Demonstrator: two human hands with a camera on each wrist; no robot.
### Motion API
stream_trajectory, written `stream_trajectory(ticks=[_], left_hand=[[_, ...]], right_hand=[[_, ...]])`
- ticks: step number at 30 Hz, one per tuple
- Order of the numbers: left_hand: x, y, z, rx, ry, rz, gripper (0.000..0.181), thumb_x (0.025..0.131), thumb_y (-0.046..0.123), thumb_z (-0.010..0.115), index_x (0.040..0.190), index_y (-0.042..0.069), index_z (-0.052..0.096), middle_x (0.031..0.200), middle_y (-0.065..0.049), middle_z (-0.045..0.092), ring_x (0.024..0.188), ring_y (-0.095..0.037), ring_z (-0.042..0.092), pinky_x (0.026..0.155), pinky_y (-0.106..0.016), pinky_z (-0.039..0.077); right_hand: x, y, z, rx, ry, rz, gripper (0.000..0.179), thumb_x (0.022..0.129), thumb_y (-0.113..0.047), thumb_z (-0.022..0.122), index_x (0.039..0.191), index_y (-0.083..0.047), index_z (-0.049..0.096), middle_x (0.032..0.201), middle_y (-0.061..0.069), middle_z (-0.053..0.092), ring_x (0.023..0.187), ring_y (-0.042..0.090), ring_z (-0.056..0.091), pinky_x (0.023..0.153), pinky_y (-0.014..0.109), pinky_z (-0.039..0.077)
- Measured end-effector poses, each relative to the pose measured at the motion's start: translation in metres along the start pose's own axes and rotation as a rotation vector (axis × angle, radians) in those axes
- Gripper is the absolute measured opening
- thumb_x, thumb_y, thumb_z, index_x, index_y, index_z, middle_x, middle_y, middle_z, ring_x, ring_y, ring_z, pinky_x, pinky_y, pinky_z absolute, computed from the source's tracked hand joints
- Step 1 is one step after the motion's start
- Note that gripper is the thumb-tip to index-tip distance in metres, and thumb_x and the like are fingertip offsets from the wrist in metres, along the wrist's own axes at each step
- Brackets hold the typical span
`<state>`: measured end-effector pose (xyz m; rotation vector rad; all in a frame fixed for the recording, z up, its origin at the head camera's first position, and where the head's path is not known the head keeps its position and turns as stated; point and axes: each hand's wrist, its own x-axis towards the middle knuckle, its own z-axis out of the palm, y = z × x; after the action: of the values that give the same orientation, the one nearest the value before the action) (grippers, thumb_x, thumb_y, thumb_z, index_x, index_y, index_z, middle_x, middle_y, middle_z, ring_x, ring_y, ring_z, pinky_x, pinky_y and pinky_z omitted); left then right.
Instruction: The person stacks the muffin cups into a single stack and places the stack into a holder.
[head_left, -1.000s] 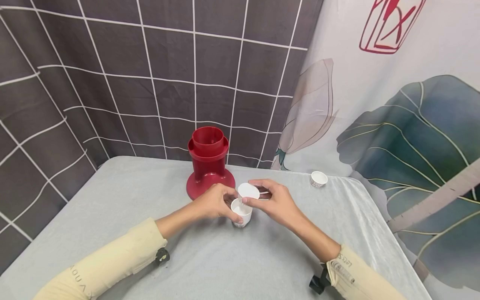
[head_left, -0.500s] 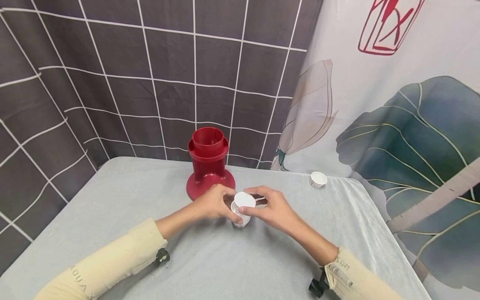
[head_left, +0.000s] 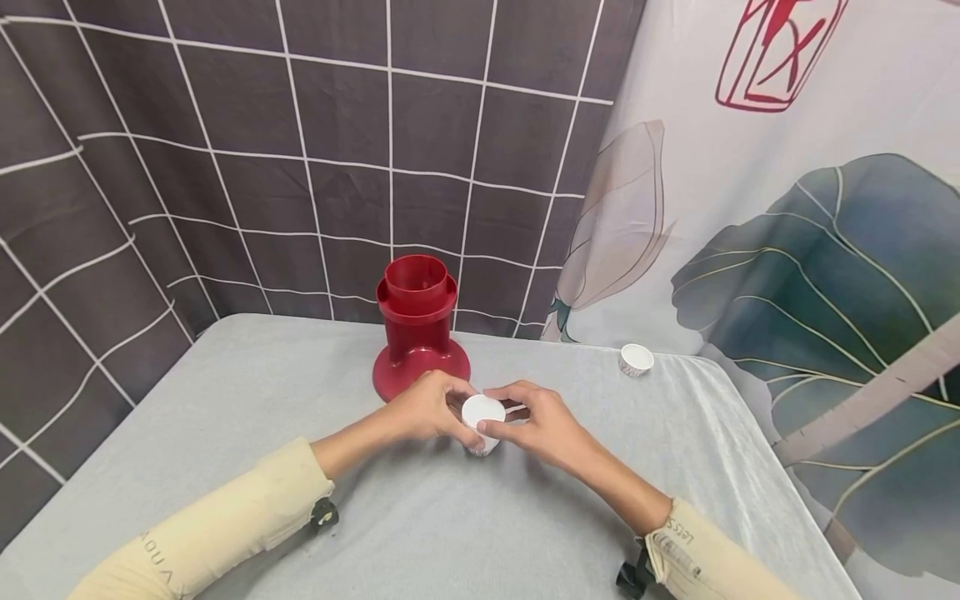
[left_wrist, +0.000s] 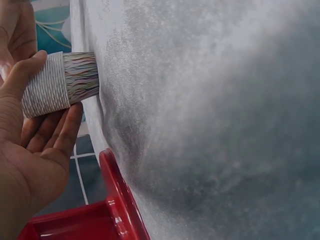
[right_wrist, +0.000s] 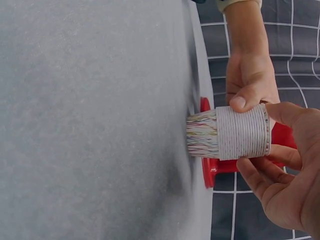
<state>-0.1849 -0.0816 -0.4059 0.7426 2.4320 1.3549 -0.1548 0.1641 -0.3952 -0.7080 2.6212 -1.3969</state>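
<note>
A stack of nested white paper baking cups (right_wrist: 242,132) stands upright on the table, its many rims close together like ribs. Thin coloured lines pattern the lowest cup's wall (left_wrist: 81,76). My left hand (head_left: 429,408) curls its thumb and fingers around the stack from the left. From the right, my right hand (head_left: 553,423) pinches the top cup (head_left: 483,410) between thumb and fingers. That cup sits in the mouth of the stack, with only a narrow strip of its patterned wall showing near the rim in the right wrist view.
A red plastic stand (head_left: 418,333) with a round base and an open cylinder on top stands behind my left hand. One separate paper cup (head_left: 636,360) lies near the table's back right edge. The table (head_left: 450,525) wears a pale grey cloth; curtains hang behind it.
My right hand has moved down and slightly left, bringing its cup from above the stack into the stack's mouth. The left hand has stayed in place around the stack.
</note>
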Motion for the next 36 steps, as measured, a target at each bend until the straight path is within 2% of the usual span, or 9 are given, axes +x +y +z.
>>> stream_trajectory(ticks=[9,16,23,36], left_hand=[[0.001,-0.001,0.002,-0.033,-0.009,0.003,0.042,0.078,0.026,0.104,0.116,0.016,0.087,0.098,0.004,0.086,0.088,-0.012,0.080,0.083,-0.030,0.066],[0.001,-0.001,0.002,-0.051,-0.018,-0.001,0.042,0.078,0.025,0.103,0.116,0.016,0.087,0.100,0.003,0.086,0.090,-0.013,0.082,0.085,-0.031,0.066],[0.000,-0.001,0.001,-0.057,-0.013,0.000,0.043,0.078,0.024,0.103,0.117,0.016,0.087,0.101,0.003,0.086,0.091,-0.014,0.082,0.086,-0.031,0.066],[0.000,-0.001,0.000,-0.034,-0.012,-0.020,0.042,0.078,0.025,0.104,0.117,0.019,0.087,0.100,0.007,0.086,0.091,-0.013,0.081,0.085,-0.032,0.066]], right_hand=[[0.002,0.000,-0.001,-0.059,-0.020,-0.007,0.041,0.094,-0.025,0.091,0.129,-0.005,0.082,0.116,0.009,0.083,0.101,0.017,0.081,0.088,0.023,0.067],[0.004,-0.005,-0.001,-0.098,-0.023,0.041,0.041,0.092,-0.028,0.093,0.126,-0.008,0.083,0.113,0.005,0.085,0.100,0.015,0.081,0.085,0.023,0.063],[0.006,-0.009,-0.002,-0.141,-0.030,0.037,0.038,0.092,-0.029,0.092,0.123,-0.009,0.084,0.107,0.002,0.085,0.100,0.014,0.079,0.084,0.024,0.061],[0.008,-0.009,-0.004,-0.106,-0.060,0.056,0.033,0.091,-0.030,0.093,0.117,-0.012,0.084,0.100,-0.001,0.085,0.096,0.010,0.077,0.082,0.025,0.058]])
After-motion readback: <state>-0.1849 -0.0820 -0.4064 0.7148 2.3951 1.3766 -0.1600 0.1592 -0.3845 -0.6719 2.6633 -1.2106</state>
